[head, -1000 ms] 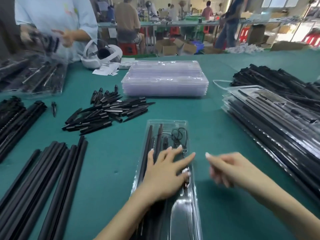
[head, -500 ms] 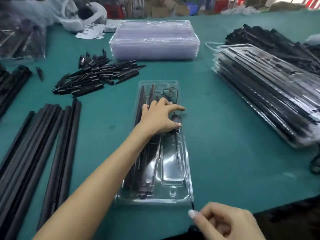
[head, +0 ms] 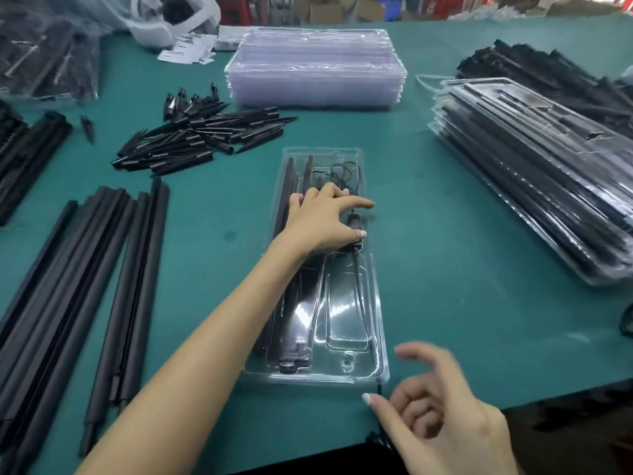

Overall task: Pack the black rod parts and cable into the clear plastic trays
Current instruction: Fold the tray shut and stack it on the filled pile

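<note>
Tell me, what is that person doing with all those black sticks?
A person is packing a clear tray on the green table. The left hand presses down on the rods and the cable inside the tray. The right hand hovers by the tray's near corner, where the cable's end hangs out over the table edge. More loose rods, short pointed pieces, empty trays and packed trays wait around.

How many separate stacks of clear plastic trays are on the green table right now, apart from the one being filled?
3: an empty clear tray stack at far centre, a filled tray stack on the right, and a blurred filled stack at far left. Others may lie out of frame.
</note>
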A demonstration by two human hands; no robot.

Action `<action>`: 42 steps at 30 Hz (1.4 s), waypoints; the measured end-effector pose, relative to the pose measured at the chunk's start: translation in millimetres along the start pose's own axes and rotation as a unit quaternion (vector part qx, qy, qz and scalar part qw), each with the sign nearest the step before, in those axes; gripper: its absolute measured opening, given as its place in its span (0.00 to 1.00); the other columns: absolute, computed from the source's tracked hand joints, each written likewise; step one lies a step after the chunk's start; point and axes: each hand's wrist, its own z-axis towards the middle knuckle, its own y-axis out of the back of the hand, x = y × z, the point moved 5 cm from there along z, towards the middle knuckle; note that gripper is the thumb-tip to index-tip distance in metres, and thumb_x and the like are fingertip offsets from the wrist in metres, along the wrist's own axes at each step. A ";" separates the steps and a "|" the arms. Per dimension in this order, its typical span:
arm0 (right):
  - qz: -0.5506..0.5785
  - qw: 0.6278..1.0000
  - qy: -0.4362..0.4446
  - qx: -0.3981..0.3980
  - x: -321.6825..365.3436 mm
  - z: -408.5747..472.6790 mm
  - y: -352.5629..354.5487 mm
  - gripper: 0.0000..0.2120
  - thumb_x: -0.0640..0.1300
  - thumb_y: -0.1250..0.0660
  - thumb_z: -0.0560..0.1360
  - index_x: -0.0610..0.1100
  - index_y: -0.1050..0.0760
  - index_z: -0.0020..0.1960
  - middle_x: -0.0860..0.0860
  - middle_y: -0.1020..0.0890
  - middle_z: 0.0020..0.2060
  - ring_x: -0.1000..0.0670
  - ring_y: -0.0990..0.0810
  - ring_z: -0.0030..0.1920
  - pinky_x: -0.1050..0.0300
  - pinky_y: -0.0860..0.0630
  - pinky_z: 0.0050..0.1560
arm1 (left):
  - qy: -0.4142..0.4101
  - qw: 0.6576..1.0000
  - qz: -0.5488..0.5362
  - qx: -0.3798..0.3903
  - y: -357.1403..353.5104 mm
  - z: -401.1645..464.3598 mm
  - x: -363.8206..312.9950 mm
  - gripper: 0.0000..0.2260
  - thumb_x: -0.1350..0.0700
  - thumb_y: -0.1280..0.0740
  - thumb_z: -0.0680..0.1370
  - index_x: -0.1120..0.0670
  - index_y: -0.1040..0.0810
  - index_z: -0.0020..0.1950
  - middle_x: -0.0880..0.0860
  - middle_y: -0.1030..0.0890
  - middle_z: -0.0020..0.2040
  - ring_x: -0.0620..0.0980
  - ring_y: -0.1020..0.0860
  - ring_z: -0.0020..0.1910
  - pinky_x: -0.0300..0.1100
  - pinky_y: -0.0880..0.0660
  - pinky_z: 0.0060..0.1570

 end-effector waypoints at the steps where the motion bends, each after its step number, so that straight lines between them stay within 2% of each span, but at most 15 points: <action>1: 0.015 1.000 0.000 -0.013 2.3 1.6 1.7 0.32 0.38 0.20 0.58 0.60 0.29 0.53 0.58 0.22 0.26 0.60 0.31 0.19 0.75 0.31 0.26 | 0.000 1.000 -0.001 0.000 -0.1 -0.4 0.0 0.20 0.44 0.34 0.75 0.33 0.31 0.66 0.46 0.32 0.68 0.49 0.36 0.65 0.50 0.49 0.70; 4: 0.043 0.998 -0.028 -0.020 -1.3 2.8 -2.0 0.41 0.33 0.22 0.59 0.66 0.35 0.58 0.57 0.22 0.24 0.58 0.29 0.19 0.72 0.29 0.26 | 0.001 1.000 -0.007 0.000 -0.5 -1.9 0.5 0.20 0.45 0.34 0.75 0.34 0.31 0.67 0.46 0.33 0.69 0.49 0.37 0.66 0.51 0.50 0.71; 9: 0.031 0.999 -0.026 -0.020 5.0 -3.1 -7.7 0.39 0.34 0.22 0.60 0.68 0.35 0.56 0.56 0.25 0.19 0.61 0.36 0.18 0.74 0.32 0.24 | 0.000 1.000 -0.009 0.000 -0.5 -3.4 0.3 0.21 0.44 0.34 0.76 0.34 0.31 0.68 0.46 0.34 0.70 0.49 0.38 0.67 0.49 0.51 0.71; 11: 0.065 0.998 -0.022 -0.005 5.4 -1.2 -9.4 0.40 0.33 0.23 0.61 0.69 0.35 0.57 0.55 0.25 0.20 0.59 0.36 0.19 0.72 0.31 0.24 | 0.001 1.000 -0.010 -0.003 -0.2 -3.4 0.6 0.21 0.44 0.34 0.76 0.34 0.31 0.68 0.46 0.34 0.70 0.49 0.38 0.67 0.49 0.51 0.71; 16: 0.032 0.998 0.040 0.020 7.7 0.1 -10.0 0.41 0.32 0.23 0.61 0.66 0.34 0.61 0.55 0.24 0.23 0.52 0.33 0.19 0.72 0.30 0.25 | -0.003 1.000 -0.013 -0.007 -1.6 -4.5 0.2 0.20 0.44 0.35 0.76 0.34 0.31 0.68 0.46 0.34 0.70 0.50 0.38 0.68 0.48 0.52 0.70; 18: 0.004 0.998 0.060 0.016 4.0 1.3 -3.8 0.37 0.34 0.23 0.62 0.64 0.31 0.61 0.56 0.25 0.23 0.55 0.34 0.19 0.73 0.31 0.25 | -0.005 1.000 -0.014 -0.010 -1.6 -4.7 0.4 0.20 0.44 0.35 0.76 0.34 0.31 0.68 0.46 0.34 0.70 0.50 0.38 0.68 0.47 0.52 0.69; 19: -0.053 0.993 0.099 0.016 6.7 4.1 0.6 0.31 0.38 0.23 0.65 0.62 0.28 0.60 0.57 0.26 0.24 0.57 0.34 0.20 0.73 0.31 0.26 | -0.006 1.000 -0.014 -0.011 -1.8 -4.8 0.4 0.20 0.44 0.35 0.76 0.34 0.31 0.68 0.46 0.34 0.70 0.50 0.38 0.68 0.47 0.52 0.69; 22: -0.256 0.929 0.267 -0.019 21.3 11.1 6.6 0.08 0.49 0.28 0.69 0.51 0.17 0.49 0.57 0.22 0.33 0.54 0.28 0.31 0.64 0.29 0.38 | -0.006 1.000 -0.018 -0.011 -2.1 -4.2 0.5 0.20 0.44 0.34 0.76 0.34 0.31 0.67 0.46 0.34 0.70 0.49 0.38 0.68 0.48 0.52 0.70; 25: -0.317 0.873 0.370 -0.001 29.1 20.4 -2.4 0.09 0.51 0.29 0.69 0.46 0.16 0.43 0.50 0.16 0.44 0.49 0.20 0.42 0.56 0.28 0.48 | -0.008 1.000 -0.020 -0.011 -2.7 -3.9 0.5 0.20 0.44 0.34 0.76 0.34 0.31 0.67 0.45 0.34 0.70 0.49 0.38 0.67 0.47 0.52 0.70; 27: -0.342 0.849 0.404 0.000 34.4 22.2 -13.0 0.09 0.48 0.29 0.69 0.43 0.16 0.39 0.48 0.16 0.40 0.47 0.18 0.38 0.55 0.26 0.45 | -0.009 1.000 -0.018 -0.013 -3.2 -2.9 1.1 0.20 0.44 0.34 0.76 0.34 0.31 0.67 0.45 0.34 0.70 0.49 0.38 0.67 0.47 0.52 0.69; 30: -0.393 0.802 0.450 -0.003 37.6 13.0 -32.0 0.05 0.39 0.27 0.65 0.40 0.20 0.32 0.45 0.20 0.31 0.46 0.23 0.31 0.55 0.24 0.37 | -0.006 1.000 -0.018 -0.018 -4.8 -2.7 3.0 0.20 0.44 0.35 0.76 0.33 0.31 0.67 0.45 0.34 0.70 0.48 0.38 0.67 0.47 0.52 0.69; 32: -0.412 0.784 0.464 0.001 34.7 9.1 -37.3 0.09 0.34 0.36 0.70 0.38 0.21 0.32 0.44 0.22 0.31 0.46 0.24 0.31 0.55 0.25 0.36 | -0.005 1.000 -0.022 -0.016 -5.1 -2.4 2.7 0.20 0.44 0.35 0.76 0.33 0.31 0.67 0.45 0.34 0.70 0.48 0.38 0.67 0.47 0.52 0.68; 35: -0.391 0.801 0.451 0.039 31.4 9.5 -37.3 0.20 0.34 0.48 0.74 0.39 0.20 0.34 0.46 0.22 0.33 0.46 0.23 0.33 0.54 0.28 0.43 | -0.007 1.000 -0.028 -0.001 -1.1 -4.1 0.4 0.20 0.44 0.34 0.76 0.35 0.31 0.68 0.46 0.34 0.70 0.49 0.38 0.67 0.47 0.51 0.69; 39: -0.354 0.819 0.448 0.063 30.3 13.1 -38.3 0.18 0.36 0.47 0.74 0.41 0.21 0.33 0.49 0.23 0.33 0.47 0.25 0.34 0.56 0.27 0.43 | -0.027 0.995 -0.084 -0.036 13.5 -27.0 -5.2 0.23 0.46 0.33 0.77 0.46 0.31 0.71 0.50 0.34 0.70 0.50 0.37 0.71 0.48 0.47 0.73; 42: -0.344 0.825 0.444 0.060 30.0 13.1 -38.4 0.17 0.36 0.46 0.73 0.40 0.20 0.35 0.48 0.22 0.34 0.47 0.25 0.33 0.56 0.25 0.40 | -0.094 0.993 -0.028 -0.073 14.6 -64.0 -19.5 0.23 0.44 0.38 0.79 0.42 0.36 0.74 0.47 0.39 0.76 0.47 0.47 0.76 0.54 0.60 0.75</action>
